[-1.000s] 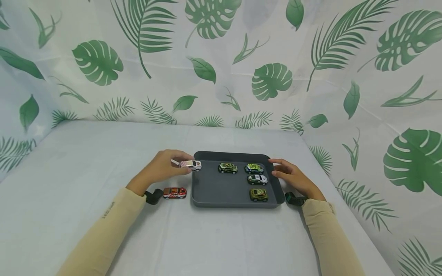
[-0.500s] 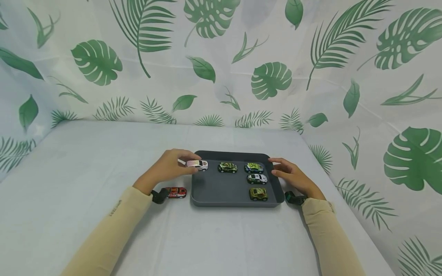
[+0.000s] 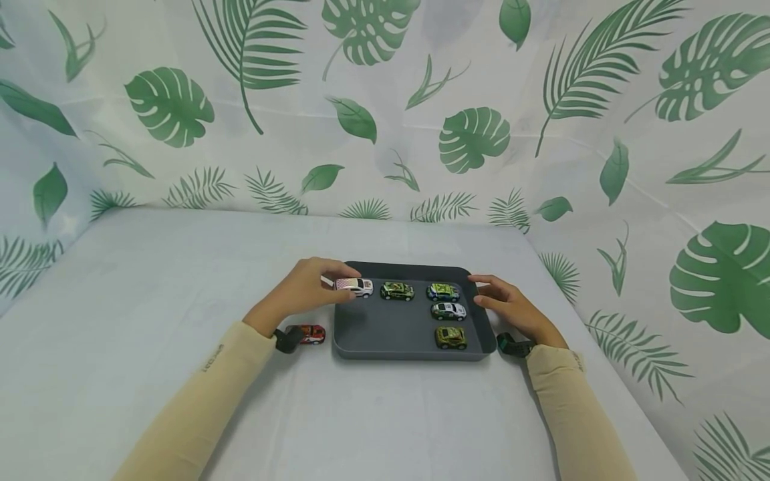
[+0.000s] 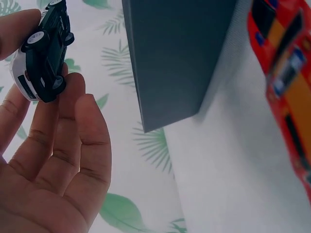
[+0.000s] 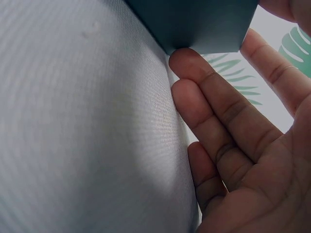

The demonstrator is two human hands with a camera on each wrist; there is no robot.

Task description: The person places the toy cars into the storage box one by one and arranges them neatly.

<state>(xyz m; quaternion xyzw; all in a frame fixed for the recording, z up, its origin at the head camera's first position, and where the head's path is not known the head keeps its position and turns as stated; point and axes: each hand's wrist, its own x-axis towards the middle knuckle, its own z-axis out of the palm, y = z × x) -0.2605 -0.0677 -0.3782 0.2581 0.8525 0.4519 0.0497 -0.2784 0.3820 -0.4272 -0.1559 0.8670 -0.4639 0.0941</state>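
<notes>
My left hand (image 3: pixel 305 287) pinches a white toy car (image 3: pixel 361 286) between thumb and fingers, over the left side of a grey tray (image 3: pixel 385 327). In the left wrist view the car's black underside (image 4: pixel 52 58) and wheels face the camera, apart from the tray wall (image 4: pixel 170 68). My right hand (image 3: pixel 511 306) touches the tray's right side, its fingers loosely extended. The right wrist view has fingertips (image 5: pixel 187 63) against the tray's outer wall (image 5: pixel 204 24). A red toy car (image 3: pixel 314 334) lies left of the tray, partly hidden by my left wrist strap.
Inside the tray stand a dark green car (image 3: pixel 397 291), a yellow-green car (image 3: pixel 443 292), a white-and-green car (image 3: pixel 448 311) and an olive car (image 3: pixel 450 338). A white cloth (image 3: pixel 373 414) covers the table; a leaf-print curtain (image 3: pixel 409 87) hangs behind and at the sides.
My left hand has moved to the right with the white toy car, from the tray's left rim to over its inside. The right hand and the tray stay in place.
</notes>
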